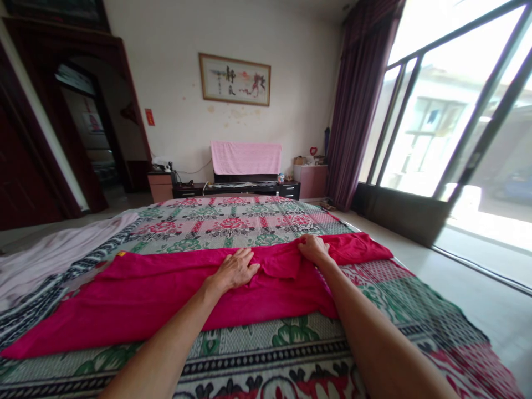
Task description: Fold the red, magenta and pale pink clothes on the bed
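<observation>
A magenta garment (166, 293) lies stretched out sideways across the patterned bedspread (291, 332), with a small yellow label at its upper left edge. Its narrow end reaches toward the right side of the bed, and the cloth is bunched between my hands. My left hand (236, 269) rests on the middle of the garment, palm down, fingers stretched out over the fabric. Farther right, my right hand (315, 247) has its fingers curled on the garment's upper edge, gripping the cloth there.
A pale striped cloth (70, 249) lies at the bed's left side. Beyond the bed stand a low black cabinet (189, 190) and a screen draped with a pink towel (246, 158). Purple curtains (353, 111) and a glass door (415, 127) are on the right, a doorway (95, 127) on the left.
</observation>
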`<action>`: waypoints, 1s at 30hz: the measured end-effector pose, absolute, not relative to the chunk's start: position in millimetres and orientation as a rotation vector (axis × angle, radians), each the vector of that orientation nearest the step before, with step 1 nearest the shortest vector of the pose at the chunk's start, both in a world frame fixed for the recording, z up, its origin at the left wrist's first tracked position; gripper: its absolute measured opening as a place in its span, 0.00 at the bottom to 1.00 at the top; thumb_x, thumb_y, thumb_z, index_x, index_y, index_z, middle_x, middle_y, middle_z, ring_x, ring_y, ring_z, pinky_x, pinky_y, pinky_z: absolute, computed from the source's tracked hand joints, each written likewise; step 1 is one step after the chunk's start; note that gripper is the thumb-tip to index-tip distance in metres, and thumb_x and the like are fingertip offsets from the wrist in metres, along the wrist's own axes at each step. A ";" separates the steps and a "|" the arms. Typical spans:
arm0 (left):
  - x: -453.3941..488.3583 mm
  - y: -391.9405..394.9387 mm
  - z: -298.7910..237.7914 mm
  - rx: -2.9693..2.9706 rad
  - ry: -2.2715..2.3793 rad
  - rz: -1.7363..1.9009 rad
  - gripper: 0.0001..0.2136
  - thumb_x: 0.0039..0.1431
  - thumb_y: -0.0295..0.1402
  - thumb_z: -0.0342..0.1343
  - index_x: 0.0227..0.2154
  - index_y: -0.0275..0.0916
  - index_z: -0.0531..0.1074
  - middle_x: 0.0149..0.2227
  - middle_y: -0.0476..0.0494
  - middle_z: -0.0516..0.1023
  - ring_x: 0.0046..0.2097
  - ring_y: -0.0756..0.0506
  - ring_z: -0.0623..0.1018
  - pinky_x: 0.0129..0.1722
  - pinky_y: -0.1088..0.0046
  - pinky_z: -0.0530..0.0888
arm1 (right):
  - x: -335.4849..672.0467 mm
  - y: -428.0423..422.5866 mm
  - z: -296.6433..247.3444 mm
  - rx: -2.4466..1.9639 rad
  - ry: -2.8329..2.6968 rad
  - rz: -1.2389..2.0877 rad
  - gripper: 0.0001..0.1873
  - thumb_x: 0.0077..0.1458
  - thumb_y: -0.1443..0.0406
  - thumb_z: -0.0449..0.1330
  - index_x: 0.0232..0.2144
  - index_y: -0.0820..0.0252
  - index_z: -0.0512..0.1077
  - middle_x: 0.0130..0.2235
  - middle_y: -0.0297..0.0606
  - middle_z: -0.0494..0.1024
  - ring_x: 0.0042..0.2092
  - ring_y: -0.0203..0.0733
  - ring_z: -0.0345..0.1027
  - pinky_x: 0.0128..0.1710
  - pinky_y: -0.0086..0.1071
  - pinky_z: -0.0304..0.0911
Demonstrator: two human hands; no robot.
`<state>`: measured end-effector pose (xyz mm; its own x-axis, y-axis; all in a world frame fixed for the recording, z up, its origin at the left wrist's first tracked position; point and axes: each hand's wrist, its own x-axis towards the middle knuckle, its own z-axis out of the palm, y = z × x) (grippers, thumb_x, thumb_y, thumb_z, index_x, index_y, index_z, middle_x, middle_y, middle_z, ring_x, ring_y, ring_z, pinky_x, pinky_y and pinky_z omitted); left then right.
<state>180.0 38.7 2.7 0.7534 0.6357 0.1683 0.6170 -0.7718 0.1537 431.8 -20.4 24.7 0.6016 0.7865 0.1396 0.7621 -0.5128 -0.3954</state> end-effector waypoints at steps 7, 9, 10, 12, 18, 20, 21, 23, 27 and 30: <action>178.2 36.9 0.8 2.821 1.068 0.333 0.23 0.62 0.43 0.41 0.55 0.36 0.64 0.62 0.34 0.59 0.62 0.37 0.60 0.58 0.50 0.61 | 437.6 -18.9 20.9 -2.416 -1.223 0.070 0.18 0.47 0.64 0.57 0.42 0.54 0.74 0.45 0.41 0.77 0.51 0.53 0.65 0.51 0.47 0.55; 178.3 37.1 1.5 2.826 1.053 0.420 0.22 0.61 0.41 0.44 0.54 0.35 0.65 0.60 0.34 0.62 0.61 0.38 0.62 0.58 0.53 0.62 | 440.7 -19.9 24.5 -2.376 -1.224 0.078 0.20 0.47 0.64 0.57 0.44 0.54 0.74 0.45 0.41 0.77 0.50 0.51 0.66 0.49 0.43 0.57; 179.2 36.5 2.9 2.840 1.021 0.486 0.21 0.60 0.39 0.45 0.53 0.35 0.67 0.59 0.34 0.65 0.60 0.39 0.64 0.58 0.56 0.62 | 442.5 -20.4 27.8 -2.337 -1.209 0.067 0.20 0.47 0.64 0.56 0.45 0.55 0.74 0.45 0.40 0.77 0.49 0.49 0.67 0.48 0.40 0.59; 183.3 33.5 7.3 2.879 0.909 0.643 0.18 0.58 0.35 0.48 0.50 0.36 0.70 0.56 0.37 0.69 0.58 0.42 0.68 0.59 0.63 0.63 | 445.8 -21.3 36.2 -2.242 -1.184 0.008 0.20 0.49 0.65 0.54 0.45 0.56 0.74 0.44 0.39 0.78 0.46 0.44 0.70 0.45 0.33 0.61; 200.1 19.8 18.0 2.943 0.646 0.777 0.13 0.59 0.33 0.48 0.43 0.40 0.74 0.53 0.41 0.72 0.55 0.44 0.70 0.57 0.66 0.65 | 444.3 -20.3 47.9 -2.129 -1.313 -0.144 0.17 0.51 0.65 0.52 0.40 0.54 0.77 0.41 0.36 0.79 0.44 0.41 0.70 0.43 0.29 0.60; 201.7 21.4 17.8 2.936 0.667 0.746 0.13 0.60 0.31 0.46 0.41 0.39 0.75 0.50 0.42 0.74 0.52 0.45 0.72 0.55 0.68 0.67 | 441.2 -21.7 43.8 -2.196 -1.337 -0.123 0.16 0.51 0.63 0.52 0.38 0.54 0.77 0.40 0.38 0.79 0.43 0.44 0.70 0.42 0.31 0.61; 202.2 23.9 17.5 2.925 0.691 0.733 0.13 0.60 0.31 0.45 0.39 0.39 0.75 0.47 0.42 0.76 0.49 0.46 0.74 0.53 0.70 0.68 | 439.7 -23.1 41.6 -2.235 -1.347 -0.093 0.15 0.50 0.62 0.52 0.36 0.54 0.78 0.39 0.39 0.79 0.42 0.45 0.70 0.41 0.32 0.61; 204.7 31.1 17.2 2.904 0.754 0.693 0.14 0.59 0.28 0.44 0.37 0.39 0.76 0.42 0.43 0.77 0.45 0.48 0.76 0.49 0.73 0.70 | 437.5 -26.8 38.5 -2.297 -1.355 -0.019 0.14 0.50 0.61 0.53 0.33 0.54 0.78 0.38 0.39 0.79 0.42 0.46 0.70 0.39 0.33 0.61; 223.3 47.2 20.7 2.842 0.938 0.602 0.14 0.57 0.28 0.45 0.35 0.40 0.77 0.40 0.44 0.79 0.42 0.47 0.76 0.48 0.73 0.69 | 436.2 -31.7 37.5 -2.355 -1.314 0.042 0.14 0.48 0.60 0.54 0.34 0.54 0.77 0.39 0.40 0.78 0.43 0.48 0.69 0.42 0.38 0.61; 245.5 54.9 25.0 2.751 1.100 0.601 0.14 0.58 0.30 0.45 0.37 0.41 0.77 0.41 0.45 0.79 0.44 0.47 0.76 0.47 0.74 0.69 | 437.1 -31.6 36.7 -2.359 -1.300 0.063 0.15 0.48 0.61 0.54 0.37 0.53 0.76 0.42 0.40 0.78 0.47 0.50 0.68 0.46 0.43 0.59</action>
<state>245.5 54.9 25.0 0.6575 0.6832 0.3178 0.6362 -0.7293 0.2515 437.1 -31.6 36.7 0.5560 0.8137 0.1695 0.7934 -0.4589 -0.3999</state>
